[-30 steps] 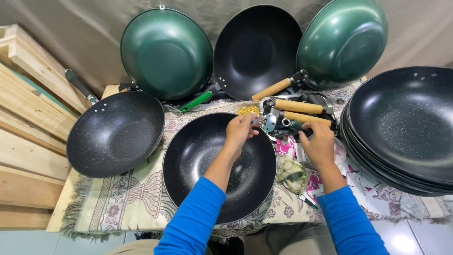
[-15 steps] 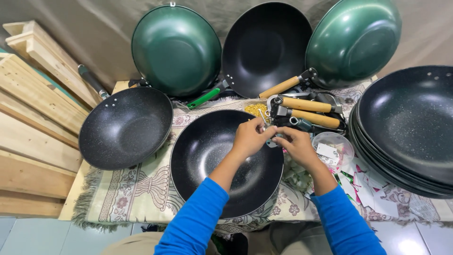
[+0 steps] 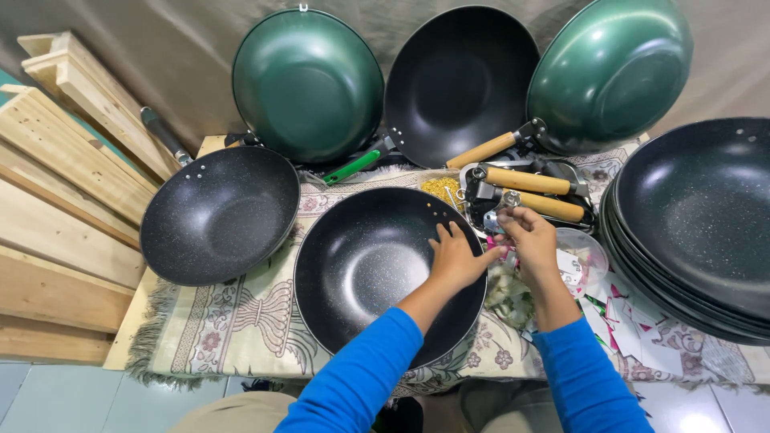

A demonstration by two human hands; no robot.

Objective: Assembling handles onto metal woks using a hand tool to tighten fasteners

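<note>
A black non-stick wok point(image 3: 361, 273) without a handle lies on the patterned cloth in front of me. My left hand point(image 3: 455, 258) rests on its inner right wall, fingers spread inside and thumb over the rim, which has two small holes there. My right hand point(image 3: 528, 240) is just outside that rim, its fingertips pinched on a small metal part point(image 3: 505, 218). Wooden handles with metal brackets point(image 3: 525, 192) lie just beyond my right hand.
A speckled black wok point(image 3: 220, 212) sits at the left, and a stack of black woks point(image 3: 698, 224) at the right. Two green woks point(image 3: 309, 80) point(image 3: 609, 72) and a black one point(image 3: 461, 80) lean against the back wall. Wooden planks point(image 3: 56, 176) stand at the left. A clear tub point(image 3: 581, 256) and small bags lie by my right wrist.
My right hand has come from the pile of handles to the wok's rim with a small part. My left hand has dropped from the rim onto the wok's inner wall.
</note>
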